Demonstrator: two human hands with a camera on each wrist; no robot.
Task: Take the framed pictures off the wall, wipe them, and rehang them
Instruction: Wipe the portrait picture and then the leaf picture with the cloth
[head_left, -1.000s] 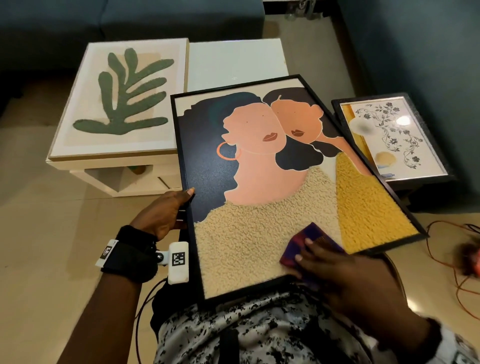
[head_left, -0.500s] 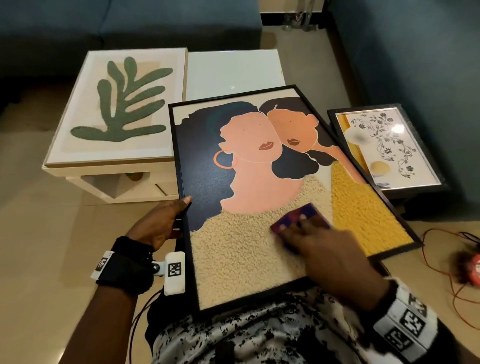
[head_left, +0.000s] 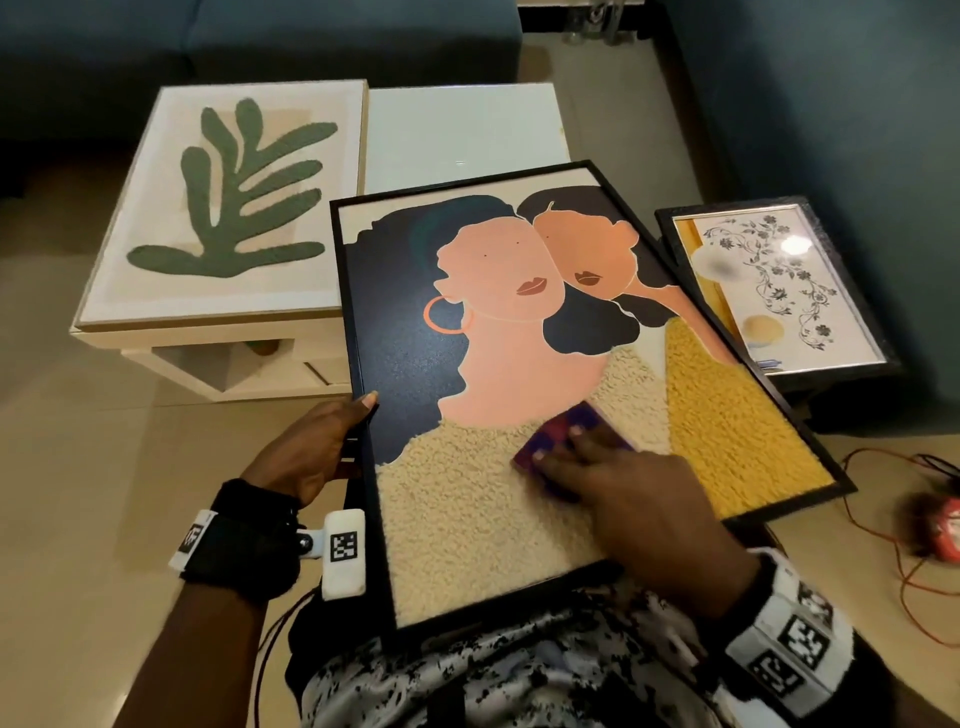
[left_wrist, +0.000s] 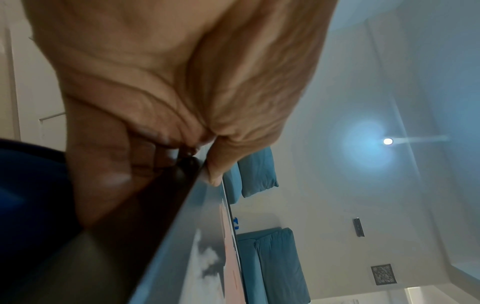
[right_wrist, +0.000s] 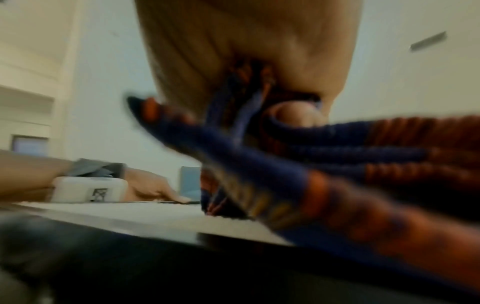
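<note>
A large black-framed picture (head_left: 519, 338) of two faces lies tilted across my lap. My left hand (head_left: 332, 441) grips its left edge, thumb on the glass and fingers under the frame; the left wrist view shows the same hand (left_wrist: 182, 102) round the frame's edge (left_wrist: 155, 216). My right hand (head_left: 634, 499) presses a purple and red cloth (head_left: 561, 431) on the glass at the picture's lower middle. In the right wrist view the blurred cloth (right_wrist: 285, 164) is bunched between thumb and palm of that hand (right_wrist: 246, 41).
A light-framed leaf picture (head_left: 228, 208) lies on a white low table (head_left: 457, 135) ahead. A black-framed floral picture (head_left: 774, 286) lies at the right. An orange cable (head_left: 883, 519) and a red object (head_left: 945, 530) are on the floor. A blue sofa (head_left: 311, 36) stands behind.
My right hand has slid the cloth up and to the left over the glass, from the lower right edge toward the middle. The left hand keeps its hold.
</note>
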